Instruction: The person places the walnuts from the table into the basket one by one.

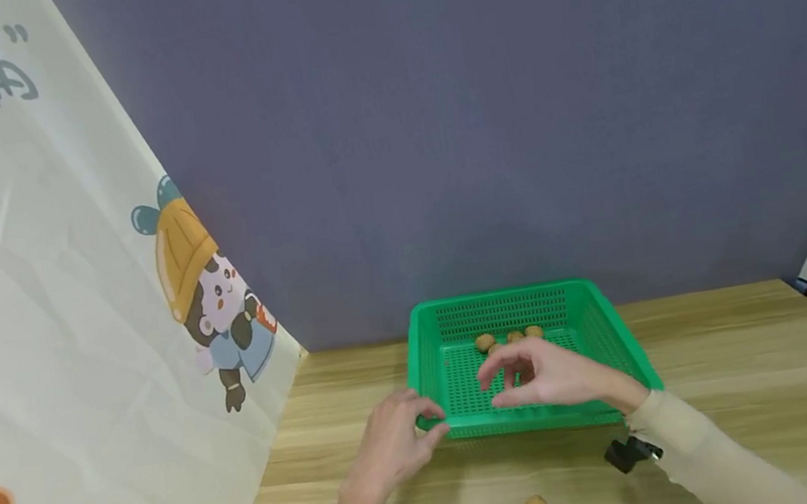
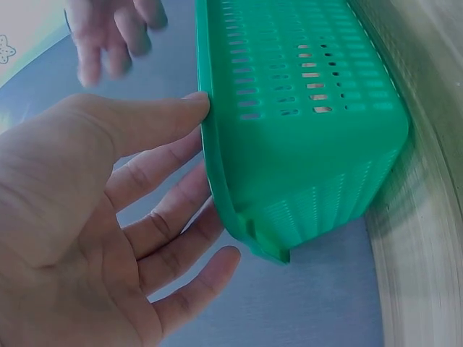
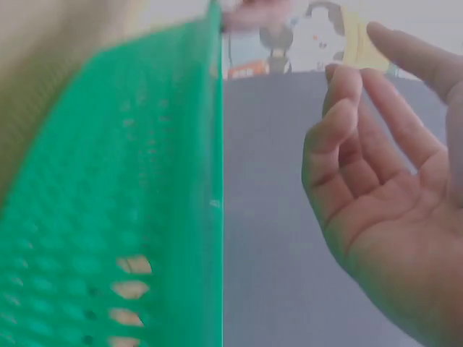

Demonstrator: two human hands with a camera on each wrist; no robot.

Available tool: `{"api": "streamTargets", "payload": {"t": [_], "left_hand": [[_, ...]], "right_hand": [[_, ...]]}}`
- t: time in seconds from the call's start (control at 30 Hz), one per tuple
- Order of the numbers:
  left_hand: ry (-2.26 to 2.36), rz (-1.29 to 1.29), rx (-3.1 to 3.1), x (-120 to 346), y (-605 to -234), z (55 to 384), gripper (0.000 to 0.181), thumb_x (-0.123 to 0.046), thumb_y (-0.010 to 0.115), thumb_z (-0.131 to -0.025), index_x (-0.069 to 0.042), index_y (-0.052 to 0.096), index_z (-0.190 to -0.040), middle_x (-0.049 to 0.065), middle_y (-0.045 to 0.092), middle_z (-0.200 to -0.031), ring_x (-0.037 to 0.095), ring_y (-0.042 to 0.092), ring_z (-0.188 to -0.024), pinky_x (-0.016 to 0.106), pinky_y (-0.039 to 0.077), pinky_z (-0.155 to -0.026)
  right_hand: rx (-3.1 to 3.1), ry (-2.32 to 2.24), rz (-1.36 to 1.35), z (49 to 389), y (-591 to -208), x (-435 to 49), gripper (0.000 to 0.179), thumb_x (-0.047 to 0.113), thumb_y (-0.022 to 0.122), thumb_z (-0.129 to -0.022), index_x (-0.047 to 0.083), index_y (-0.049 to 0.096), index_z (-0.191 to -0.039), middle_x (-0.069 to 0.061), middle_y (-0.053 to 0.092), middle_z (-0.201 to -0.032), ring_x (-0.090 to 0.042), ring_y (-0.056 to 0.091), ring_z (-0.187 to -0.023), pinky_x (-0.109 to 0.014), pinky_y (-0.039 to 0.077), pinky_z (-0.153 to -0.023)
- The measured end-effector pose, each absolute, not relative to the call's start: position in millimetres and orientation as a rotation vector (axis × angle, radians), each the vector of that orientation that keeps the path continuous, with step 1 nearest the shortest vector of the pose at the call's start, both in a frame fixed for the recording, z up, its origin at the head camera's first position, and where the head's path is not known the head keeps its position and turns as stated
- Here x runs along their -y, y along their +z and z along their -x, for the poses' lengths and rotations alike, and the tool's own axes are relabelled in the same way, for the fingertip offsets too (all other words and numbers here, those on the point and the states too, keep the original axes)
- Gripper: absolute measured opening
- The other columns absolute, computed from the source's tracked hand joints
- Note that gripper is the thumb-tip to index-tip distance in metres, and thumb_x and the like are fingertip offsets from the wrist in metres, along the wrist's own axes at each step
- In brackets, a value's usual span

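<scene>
Relaxed left hand (image 1: 393, 442) at green basket's rim (image 1: 503, 418); empty right hand (image 1: 553, 374) clear above it

Head cam sits highest and farthest off, facing forward and down over the table (image 1: 727, 363), with the green basket (image 1: 485, 427) between 4 and 5 o'clock in its frame. Left wrist cam is way closer, looking past my left hand (image 2: 87, 224) at 8 o'clock to the basket at 2. Right wrist's tight in too: basket at 9, my right hand (image 3: 383, 202) at 3. Both wrist views have the rim running roughly 12 to 6. All three share the basket; head and right wrist also share the cartoon figure (image 1: 209, 301), at 9 and 1.
</scene>
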State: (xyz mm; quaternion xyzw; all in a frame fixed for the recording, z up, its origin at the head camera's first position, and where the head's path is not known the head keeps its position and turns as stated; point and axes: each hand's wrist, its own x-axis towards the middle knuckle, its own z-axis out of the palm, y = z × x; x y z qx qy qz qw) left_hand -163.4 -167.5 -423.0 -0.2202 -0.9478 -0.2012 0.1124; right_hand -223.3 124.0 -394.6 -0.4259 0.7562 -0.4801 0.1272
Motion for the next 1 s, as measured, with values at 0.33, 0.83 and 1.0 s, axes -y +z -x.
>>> {"api": "streamTargets", "payload": {"t": [0.33, 0.83, 1.0], "left_hand": [[-0.596, 0.660, 2.747, 168.5, -423.9, 164.3, 0.011, -0.026, 0.085, -0.090, -0.019, 0.082, -0.097, -0.009, 0.071, -0.091, 0.008, 0.064, -0.086, 0.026, 0.054, -0.077], [-0.636, 0.651, 2.766, 170.8, -425.5, 166.1, 0.011, -0.029, 0.085, -0.091, -0.021, 0.082, -0.098, -0.010, 0.071, -0.091, 0.008, 0.064, -0.088, 0.029, 0.055, -0.080], [-0.658, 0.652, 2.772, 170.8, -425.1, 165.9, 0.012, -0.028, 0.084, -0.092, -0.019, 0.082, -0.099, -0.007, 0.072, -0.092, 0.010, 0.065, -0.088, 0.029, 0.055, -0.080]], "right_hand": [[-2.131, -1.364, 1.327, 173.6, -437.6, -129.4, 0.022, 0.025, 0.077, -0.099, 0.026, 0.074, -0.121, 0.008, 0.077, -0.108, 0.006, 0.060, -0.074, -0.020, 0.052, -0.055], [-2.034, -1.363, 1.112, 165.6, -504.7, -141.9, 0.032, 0.023, 0.079, -0.097, 0.007, 0.073, -0.124, 0.011, 0.068, -0.085, 0.008, 0.054, -0.064, -0.016, 0.047, -0.053], [-2.007, -1.349, 1.098, 165.9, -508.9, -142.3, 0.032, 0.021, 0.081, -0.095, 0.009, 0.073, -0.123, 0.002, 0.075, -0.104, 0.007, 0.057, -0.068, -0.016, 0.049, -0.056]]}}
